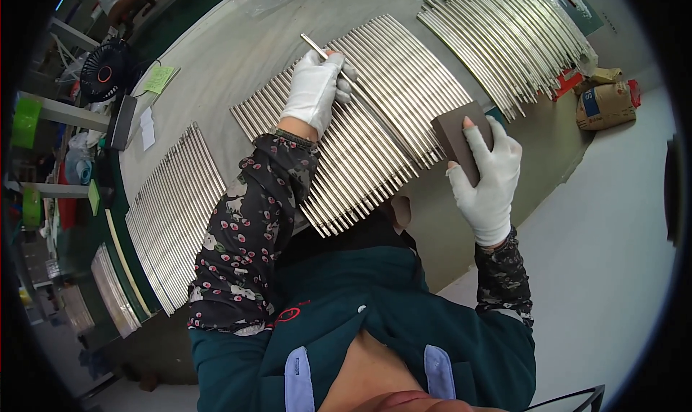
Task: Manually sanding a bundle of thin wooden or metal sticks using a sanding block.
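My left hand (315,87), in a white glove, is closed on a slim metal rod (313,44). One end of the rod sticks out past the fingers, tilted across the middle row of metal rods (360,152) lying side by side on the table. My right hand (490,178) wears a white glove with bare thumb and fingertips. It grips a dark grey-brown sanding block (455,139) beside the right end of that row. The block's far side is partly hidden by my fingers.
More metal rods lie in a left row (176,217) and a far-right row (508,41) on the table (202,73). A black fan (106,69) and a yellow-green note (160,79) are at the left. A brown paper bag (607,105) stands at the right. Another person's arm (133,5) shows top left.
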